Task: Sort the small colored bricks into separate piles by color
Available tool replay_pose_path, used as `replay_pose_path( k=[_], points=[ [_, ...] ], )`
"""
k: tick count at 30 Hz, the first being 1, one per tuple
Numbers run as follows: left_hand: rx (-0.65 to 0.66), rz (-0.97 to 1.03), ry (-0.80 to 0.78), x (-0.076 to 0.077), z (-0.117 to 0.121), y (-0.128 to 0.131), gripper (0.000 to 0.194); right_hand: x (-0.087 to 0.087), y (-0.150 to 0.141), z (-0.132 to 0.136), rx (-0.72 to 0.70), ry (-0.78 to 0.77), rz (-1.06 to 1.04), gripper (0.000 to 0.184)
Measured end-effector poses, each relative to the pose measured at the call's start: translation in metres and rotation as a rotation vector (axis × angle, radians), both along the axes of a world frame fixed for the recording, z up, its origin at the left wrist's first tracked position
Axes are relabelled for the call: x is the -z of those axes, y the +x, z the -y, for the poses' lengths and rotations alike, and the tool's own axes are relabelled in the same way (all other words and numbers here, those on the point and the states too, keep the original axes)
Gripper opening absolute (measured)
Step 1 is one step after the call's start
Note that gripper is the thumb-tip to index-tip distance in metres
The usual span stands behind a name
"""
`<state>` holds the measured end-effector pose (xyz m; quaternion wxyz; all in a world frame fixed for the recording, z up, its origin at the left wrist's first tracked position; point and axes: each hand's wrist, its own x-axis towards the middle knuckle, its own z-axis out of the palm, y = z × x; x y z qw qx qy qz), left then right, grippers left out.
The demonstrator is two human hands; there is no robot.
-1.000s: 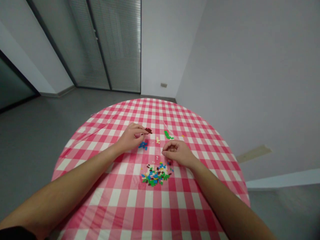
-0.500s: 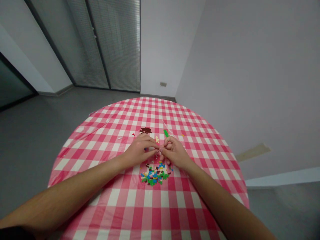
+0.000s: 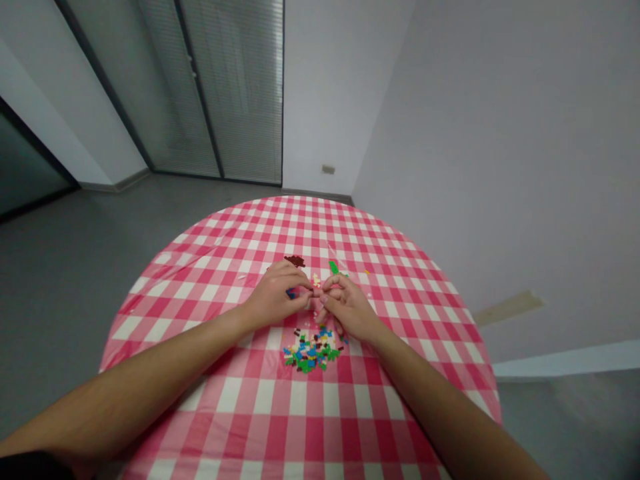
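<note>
Over the middle of the table, my left hand [image 3: 280, 290] is bent with its thumb and fingers closed toward their tips. Facing it is my right hand [image 3: 349, 308], thumb and index finger pinched, the other fingers curled. Their fingertips almost meet, and whatever lies in them is too small to make out. A blue piece [image 3: 291, 293] shows under my left fingers. Just nearer to me lies a pile of small building bricks [image 3: 311, 352] in green, blue, yellow, white and brown. Pale yellow bricks [image 3: 317, 280] sit just beyond the fingertips.
A heap of dark brown bricks [image 3: 295, 261] lies behind my left hand, and green bricks [image 3: 334, 267] lie behind my right. The round table wears a red-and-white checked tablecloth [image 3: 250, 413]. A wall [image 3: 500, 167] rises close on the right; glass doors [image 3: 235, 93] stand beyond.
My left fingertips have drawn slightly left, so the gap between the hands is a little wider. The view has shifted slightly; the brick pile looks the same.
</note>
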<state>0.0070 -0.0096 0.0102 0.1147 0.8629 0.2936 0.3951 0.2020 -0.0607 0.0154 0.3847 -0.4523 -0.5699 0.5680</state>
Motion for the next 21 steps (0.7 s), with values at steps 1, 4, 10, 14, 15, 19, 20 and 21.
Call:
replay_pose_path(
  k=[1,4,10,14,15,19,20,21],
  points=[
    [-0.042,0.003,0.003,0.0,-0.007,-0.004,0.011,0.0,0.001,-0.001,0.014,0.016,-0.006,0.035],
    [-0.253,-0.054,-0.071,0.002,-0.033,-0.022,0.012,-0.001,0.012,-0.004,0.042,0.064,0.043,0.029],
    [-0.425,-0.197,-0.279,0.014,-0.068,-0.046,0.018,-0.003,0.042,-0.01,-0.139,0.118,0.367,0.013],
    [-0.393,-0.255,-0.257,0.02,-0.067,-0.042,0.021,-0.012,0.052,-0.012,-0.113,0.223,0.494,0.01],
    [-0.389,-0.27,-0.239,0.02,-0.066,-0.041,0.022,-0.015,0.054,-0.012,-0.119,0.242,0.533,0.009],
    [-0.399,-0.302,-0.228,0.021,-0.064,-0.037,0.024,-0.029,0.059,-0.01,-0.301,0.216,0.73,0.012],
    [-0.406,-0.303,-0.239,0.021,-0.065,-0.037,0.024,-0.03,0.059,-0.009,-0.36,0.196,0.771,0.015],
    [-0.413,-0.304,-0.251,0.021,-0.065,-0.037,0.025,-0.031,0.058,-0.008,-0.403,0.18,0.803,0.017]
  ],
)
